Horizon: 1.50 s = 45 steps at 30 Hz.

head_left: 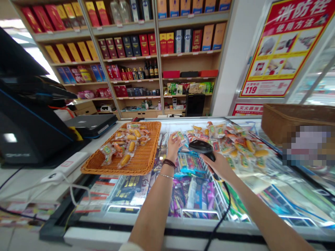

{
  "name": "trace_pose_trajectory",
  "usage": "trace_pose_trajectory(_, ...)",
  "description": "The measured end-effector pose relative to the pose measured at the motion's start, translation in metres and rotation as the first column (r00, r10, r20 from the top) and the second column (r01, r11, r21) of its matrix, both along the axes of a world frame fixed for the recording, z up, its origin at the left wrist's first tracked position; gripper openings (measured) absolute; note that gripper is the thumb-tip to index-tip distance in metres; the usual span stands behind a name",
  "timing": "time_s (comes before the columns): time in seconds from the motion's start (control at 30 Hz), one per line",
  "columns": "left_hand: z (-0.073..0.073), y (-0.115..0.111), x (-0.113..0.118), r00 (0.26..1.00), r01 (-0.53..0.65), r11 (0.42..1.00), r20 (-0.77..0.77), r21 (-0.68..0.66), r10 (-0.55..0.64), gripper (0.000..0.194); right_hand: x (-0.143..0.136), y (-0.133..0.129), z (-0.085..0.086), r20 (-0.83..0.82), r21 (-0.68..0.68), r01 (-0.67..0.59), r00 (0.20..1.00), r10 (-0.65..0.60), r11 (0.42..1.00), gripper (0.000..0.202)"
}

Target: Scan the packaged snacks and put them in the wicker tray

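My left hand, with a beaded bracelet and a thin chain at the wrist, is closed on a small clear-wrapped snack packet with a green label. Facing it from the right is a black barcode scanner, its handle gripped by my right hand. The scanner's cord runs down past the front edge. Left of my hands, an orange wicker tray carries several wrapped sausage-like snacks. A heap of similar packets lies on the glass to the right, partly behind the scanner.
Below is a glass-topped freezer with colourful packs in wire baskets. A brown basket stands at the right. At the left are a dark checkout machine, a flat black device and white cables. Shelves of boxes line the back.
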<state>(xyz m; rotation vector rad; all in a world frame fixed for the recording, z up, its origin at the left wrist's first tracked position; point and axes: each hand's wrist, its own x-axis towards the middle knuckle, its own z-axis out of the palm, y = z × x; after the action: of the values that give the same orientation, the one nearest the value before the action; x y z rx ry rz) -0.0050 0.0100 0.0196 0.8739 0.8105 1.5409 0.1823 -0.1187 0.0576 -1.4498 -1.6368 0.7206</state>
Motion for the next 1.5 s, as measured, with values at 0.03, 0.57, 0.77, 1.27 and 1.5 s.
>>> trace_pose_trajectory(0.03,0.001,0.000,0.000,1.000,-0.001,1.000,-0.004,-0.004,0.001,0.060,0.000,0.000,0.000,0.003,0.001,-0.002,1.000,0.002,1.000,0.043)
trace_pose_trajectory(0.57,-0.002,0.002,0.001,0.999,0.012,1.000,0.041,0.027,-0.013,0.061,0.001,0.000,0.002,0.021,-0.007,0.003,1.000,-0.003,1.000,0.042)
trace_pose_trajectory(0.77,-0.002,0.000,0.001,1.000,-0.006,1.000,0.016,0.019,0.006,0.057,0.000,-0.001,0.002,0.010,0.001,0.008,1.000,-0.008,1.000,0.044)
trace_pose_trajectory(1.27,0.012,0.000,0.011,0.990,-0.139,0.981,-0.015,-0.135,0.138,0.042,-0.008,0.023,0.002,-0.496,-0.068,0.000,0.868,-0.034,0.998,0.046)
trace_pose_trajectory(1.5,0.053,0.003,-0.045,0.985,-0.165,0.955,0.015,-0.248,0.175,0.028,-0.057,0.050,0.037,-0.678,-0.085,-0.124,0.734,0.034,0.989,0.039)
